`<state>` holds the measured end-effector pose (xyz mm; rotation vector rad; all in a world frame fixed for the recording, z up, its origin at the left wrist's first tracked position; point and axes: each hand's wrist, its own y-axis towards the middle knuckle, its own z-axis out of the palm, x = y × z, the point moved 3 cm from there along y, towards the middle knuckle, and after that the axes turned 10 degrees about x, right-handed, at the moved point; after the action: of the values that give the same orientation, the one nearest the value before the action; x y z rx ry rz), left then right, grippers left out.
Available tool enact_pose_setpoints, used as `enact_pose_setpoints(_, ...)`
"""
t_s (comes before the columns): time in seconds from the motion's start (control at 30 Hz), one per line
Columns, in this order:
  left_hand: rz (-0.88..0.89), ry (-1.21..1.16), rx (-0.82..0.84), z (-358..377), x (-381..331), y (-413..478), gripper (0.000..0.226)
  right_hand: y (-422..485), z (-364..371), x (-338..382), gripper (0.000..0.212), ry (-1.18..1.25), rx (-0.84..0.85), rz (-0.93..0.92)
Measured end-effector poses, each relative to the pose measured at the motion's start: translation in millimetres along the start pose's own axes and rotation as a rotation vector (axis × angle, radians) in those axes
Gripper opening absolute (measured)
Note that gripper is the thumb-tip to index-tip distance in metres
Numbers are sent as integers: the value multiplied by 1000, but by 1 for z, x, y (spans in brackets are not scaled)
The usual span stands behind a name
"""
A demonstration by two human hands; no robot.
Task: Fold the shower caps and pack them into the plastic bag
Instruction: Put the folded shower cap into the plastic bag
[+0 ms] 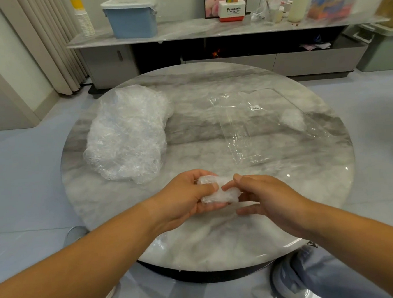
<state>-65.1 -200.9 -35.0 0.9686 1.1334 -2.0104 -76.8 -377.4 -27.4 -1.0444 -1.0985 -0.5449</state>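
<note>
Trouble is likely if grip is eased: the bunched shower cap (218,192), clasped in the left hand (183,198) and pinched by the right hand (267,198) above the table (221,238), could spring open before the plastic bag (247,126) is reached.

Single view for us: a wide-angle head cam, facing forward and tilted down. We sit at 6 o'clock of the round grey-white marble table (201,134), with the near rim close under the lens. Our left hand (185,194) and right hand (265,195) hold a small crumpled clear plastic shower cap (218,194) just below frame centre, close to the lens. The long marble-topped grey sideboard (181,30) sits at 12 o'clock, well apart. Straight lines bow toward the frame edges.
</note>
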Motion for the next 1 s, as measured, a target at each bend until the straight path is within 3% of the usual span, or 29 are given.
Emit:
enact_pose_setpoints(0.13, 47, 89, -12, 19, -14, 15, 15, 1, -17, 16, 36, -68, -104, -23)
enact_pose_setpoints(0.23, 39, 234, -32, 31, -28, 32, 33, 2, -45, 37, 36, -100, -245, -100)
enact_pose_setpoints(0.37, 275, 873, -181, 34, -45, 67, 42, 8, -101, 66, 41, -33, -470, -202)
enact_pose_setpoints(0.47, 369, 1205, -65, 43, -38, 101, 41, 13, -135, 68, 45, -49, -564, -198)
enact_pose_setpoints(0.7, 333, 1616, 177, 65, -9, 133, 43, 16, -163, 47, 47, -172, -640, -164)
enact_pose_setpoints(0.87, 356, 1676, 171, 64, -1, 135, 44, 12, -164, 42, 47, -527, -527, -218)
enact_pose_setpoints(1.0, 347, 1678, 128, 63, 1, 133, 45, 18, -158, 38, 62, -734, -458, -238)
